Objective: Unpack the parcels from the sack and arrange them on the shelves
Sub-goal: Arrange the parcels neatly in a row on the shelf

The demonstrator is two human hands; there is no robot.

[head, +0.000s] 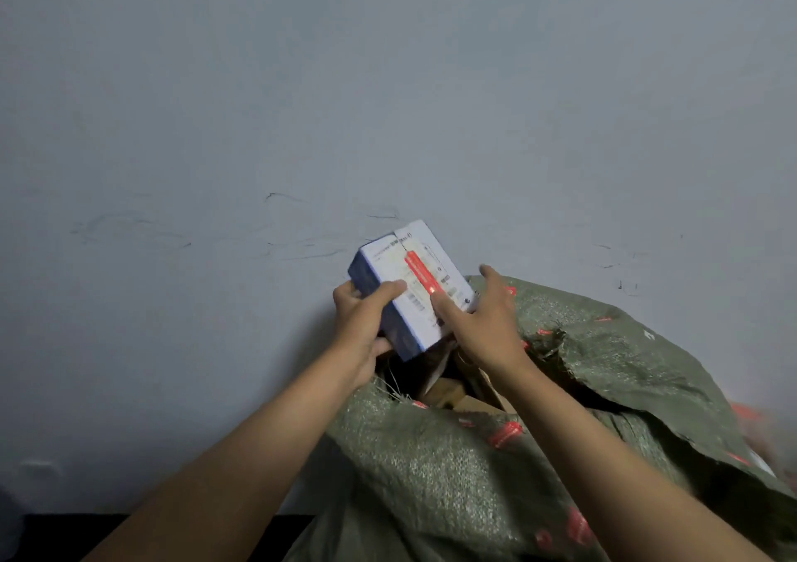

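Hands hold one box point(407, 290) above the open mouth of the green sack point(453, 466). The left hand point(360, 324) grips the box's near left corner, with its thumb on top. The right hand point(483, 315) grips the right side, one finger lying on the label beside a red strip. The box is white and blue and tilted. Brown cardboard boxes point(457, 393) show in the dark opening under it. The sack has red marks and a torn, frayed edge. Behind it all is a pale wall point(302, 108) with thin dark scratches.
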